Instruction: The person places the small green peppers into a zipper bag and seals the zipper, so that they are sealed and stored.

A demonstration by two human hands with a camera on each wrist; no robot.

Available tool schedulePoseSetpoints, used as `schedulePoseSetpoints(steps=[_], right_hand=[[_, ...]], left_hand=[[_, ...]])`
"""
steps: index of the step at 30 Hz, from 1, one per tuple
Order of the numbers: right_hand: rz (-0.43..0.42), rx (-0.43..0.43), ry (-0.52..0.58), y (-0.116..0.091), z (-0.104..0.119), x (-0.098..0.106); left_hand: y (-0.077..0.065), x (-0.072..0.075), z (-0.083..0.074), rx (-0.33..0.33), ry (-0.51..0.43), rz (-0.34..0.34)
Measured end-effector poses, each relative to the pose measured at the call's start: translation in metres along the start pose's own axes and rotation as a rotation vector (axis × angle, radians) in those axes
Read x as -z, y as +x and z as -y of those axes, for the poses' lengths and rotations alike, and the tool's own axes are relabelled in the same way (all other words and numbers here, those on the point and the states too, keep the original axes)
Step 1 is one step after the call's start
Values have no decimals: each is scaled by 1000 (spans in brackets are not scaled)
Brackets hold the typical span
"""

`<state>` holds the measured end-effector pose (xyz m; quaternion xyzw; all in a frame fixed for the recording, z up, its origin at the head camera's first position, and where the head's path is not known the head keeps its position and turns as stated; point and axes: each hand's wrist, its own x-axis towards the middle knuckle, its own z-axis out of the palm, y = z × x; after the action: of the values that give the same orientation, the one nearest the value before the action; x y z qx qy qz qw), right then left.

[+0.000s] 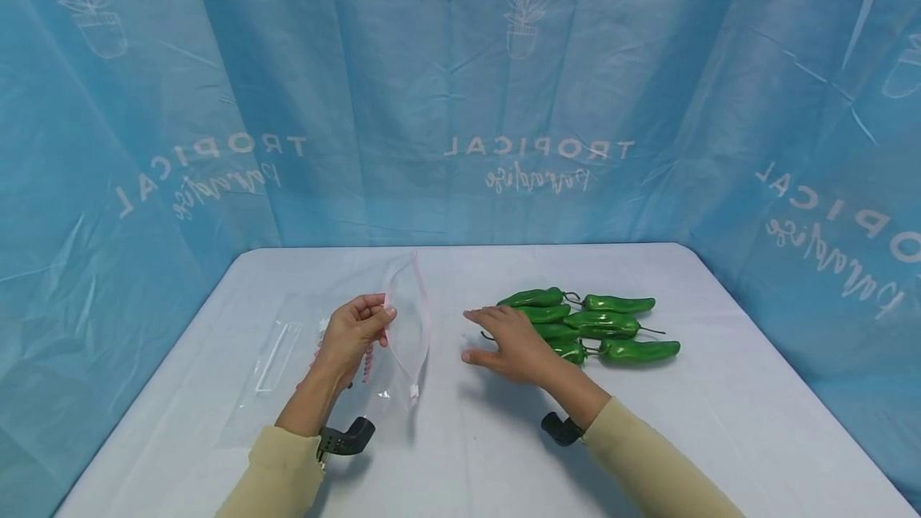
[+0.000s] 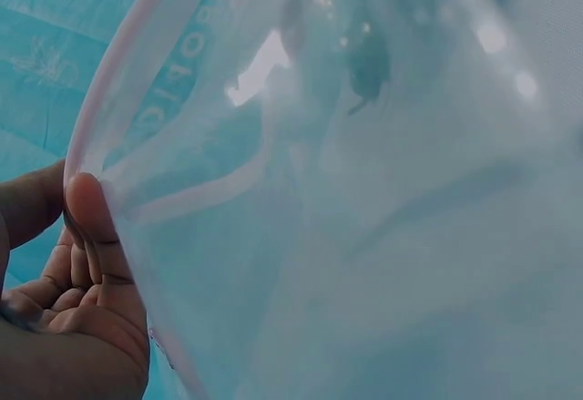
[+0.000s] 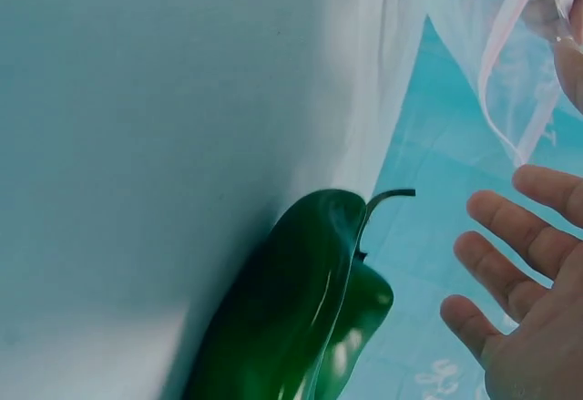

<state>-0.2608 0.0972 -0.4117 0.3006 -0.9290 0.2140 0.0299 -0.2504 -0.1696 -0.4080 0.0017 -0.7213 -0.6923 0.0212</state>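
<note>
My left hand (image 1: 357,332) pinches the pink-edged rim of a clear zip bag (image 1: 406,342), its mouth spread apart and facing right. In the left wrist view, thumb and finger grip the rim of the bag (image 2: 255,263). A white slider sits at the near end of the zip. My right hand (image 1: 514,344) hovers with fingers spread between the bag's mouth and a group of green peppers (image 1: 604,322), partly covering the left ones. In the right wrist view the hand (image 3: 528,263) holds nothing, with a pepper (image 3: 282,318) close by.
A white cloth covers the table (image 1: 468,454). Blue printed curtains (image 1: 446,102) hang behind it and along both sides. The bag's clear body lies to the left, under and beyond my left hand. Dark wrist camera mounts (image 1: 348,436) are strapped on both wrists.
</note>
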Motion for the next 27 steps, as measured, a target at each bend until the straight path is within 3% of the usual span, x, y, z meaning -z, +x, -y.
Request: schedulePoseSetpoints(steps=[27], right_hand=[[-113,-144,146,-54,-43,15]], left_hand=[[-2,2,-10,-7,-17,1]])
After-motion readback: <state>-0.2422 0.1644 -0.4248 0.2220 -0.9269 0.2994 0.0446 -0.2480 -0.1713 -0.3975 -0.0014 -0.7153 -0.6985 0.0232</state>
